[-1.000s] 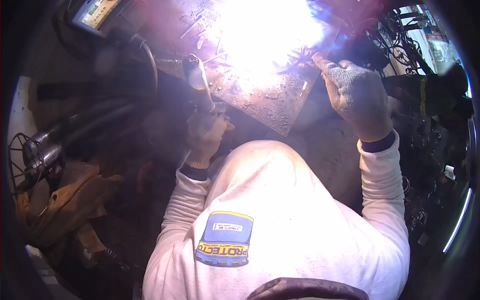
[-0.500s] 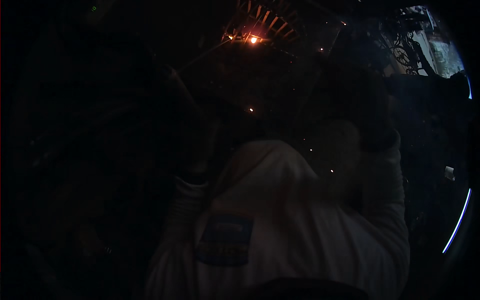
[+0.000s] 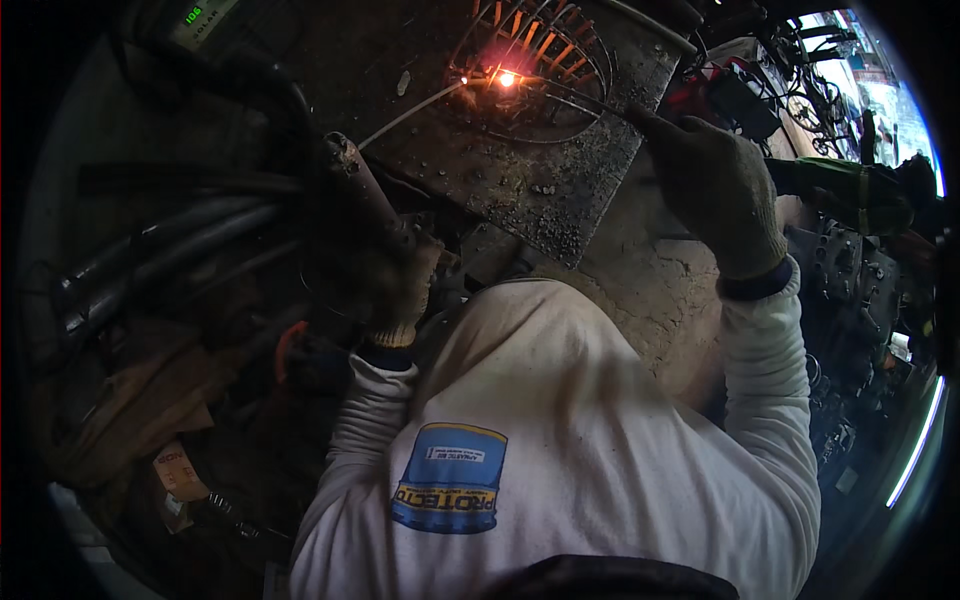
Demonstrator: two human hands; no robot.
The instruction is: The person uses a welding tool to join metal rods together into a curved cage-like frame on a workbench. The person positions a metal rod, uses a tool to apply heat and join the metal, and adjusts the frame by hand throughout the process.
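- The left hand (image 3: 395, 270), in a knit work glove, has its fingers wrapped tight round the dark handle of a welding electrode holder (image 3: 350, 190); a thin welding rod (image 3: 410, 110) runs from it up to the right, across the metal plate.
- The rod's tip ends at an orange glowing spot (image 3: 505, 78) on a round wire grille (image 3: 530, 60), which lies at the far edge of the plate.
- The right hand (image 3: 715, 190), gloved as well, is closed with its fingers pinched on a thin wire (image 3: 590, 100) that reaches left toward the same hot spot; I cannot tell whether that wire belongs to the grille.
- The metal plate (image 3: 540, 190) is a dark, spatter-flecked sheet serving as the bench; its near corner points at the person's white long-sleeved shirt (image 3: 560, 430).
- To my eye this is a tack weld on the grille, caught between strikes: the metal glows but there is no bright arc.
- The next move, I judge, calls for a steady left hand to bring the rod tip back onto the joint while the right keeps the wire from shifting.
- Thick dark hoses (image 3: 150, 260) lie on the left, and a machine with a small green display (image 3: 192, 15) sits at the top left.
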